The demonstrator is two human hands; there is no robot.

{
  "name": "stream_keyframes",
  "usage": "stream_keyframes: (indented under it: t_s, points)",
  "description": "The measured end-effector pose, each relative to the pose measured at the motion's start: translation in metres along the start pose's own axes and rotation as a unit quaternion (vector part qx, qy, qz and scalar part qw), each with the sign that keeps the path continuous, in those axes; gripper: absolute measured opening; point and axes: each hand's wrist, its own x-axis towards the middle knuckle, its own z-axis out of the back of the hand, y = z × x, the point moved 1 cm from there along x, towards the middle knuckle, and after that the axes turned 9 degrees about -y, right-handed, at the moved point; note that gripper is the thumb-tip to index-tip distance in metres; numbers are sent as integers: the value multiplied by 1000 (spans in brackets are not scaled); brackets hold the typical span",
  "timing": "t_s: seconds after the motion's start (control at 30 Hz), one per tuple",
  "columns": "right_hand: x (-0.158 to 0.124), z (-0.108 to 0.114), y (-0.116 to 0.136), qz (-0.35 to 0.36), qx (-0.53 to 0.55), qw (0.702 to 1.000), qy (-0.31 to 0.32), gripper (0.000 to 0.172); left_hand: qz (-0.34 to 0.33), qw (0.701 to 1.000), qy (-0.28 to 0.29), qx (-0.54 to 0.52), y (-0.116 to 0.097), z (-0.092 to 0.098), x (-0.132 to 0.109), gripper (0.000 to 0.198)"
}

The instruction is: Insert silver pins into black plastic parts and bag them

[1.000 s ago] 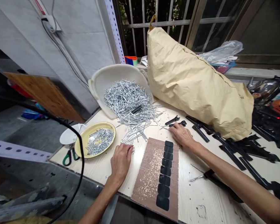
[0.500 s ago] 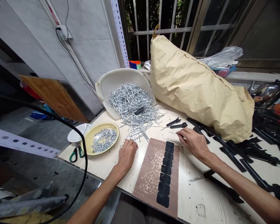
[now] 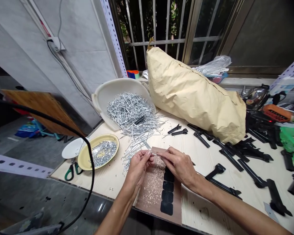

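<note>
- Over the near part of the bench (image 3: 196,212), the left hand (image 3: 137,164) pinches the left end of a metal pin (image 3: 155,154); whether a smaller part is held there too, I cannot tell.
- Right hand (image 3: 182,164): fingertips clamped on the same pin from the opposite side, above the far end of the brown board (image 3: 145,195).
- Step in hand, in my judgement: two-handed alignment at the pin's end. The next move seems to require a steady left pinch and fine right-hand control.
- Obstruction: the right hand hides part of the row of black pads (image 3: 167,207) on the board.
- To the left: yellow plate (image 3: 81,162) of small metal pieces; black cable (image 3: 92,168) hanging across my view of it.
- To the right: black plastic parts (image 3: 231,160), scattered.
- Beyond: white basin (image 3: 104,89), tilted, spilling a pin heap (image 3: 131,111); paper sack (image 3: 193,94) bulking beside it.
</note>
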Motion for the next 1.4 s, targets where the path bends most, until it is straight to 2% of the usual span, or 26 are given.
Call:
stream_keyframes:
  t_s: [0.4, 0.63, 0.93, 1.17, 1.4]
  points:
    - [-4, 10, 7, -27, -43, 999, 3, 26, -36, 999, 13, 5, -4, -9, -10, 29]
    - [-10, 12, 7, -22, -58, 998, -5, 25, -111, 988, 10, 107, 2, -5, -8, 24]
    - [-24, 2, -2, -49, -33, 997, -39, 21, -55, 993, 38, 93, 8, -7, -3, 28]
    - [-24, 1, -3, -43, -51, 997, -37, 22, -81, 987, 25, 138, 7, -10, -6, 26]
    - [-22, 0, -2, -32, -91, 995, -30, 23, -93, 981, 38, 165, 12, -8, -1, 26]
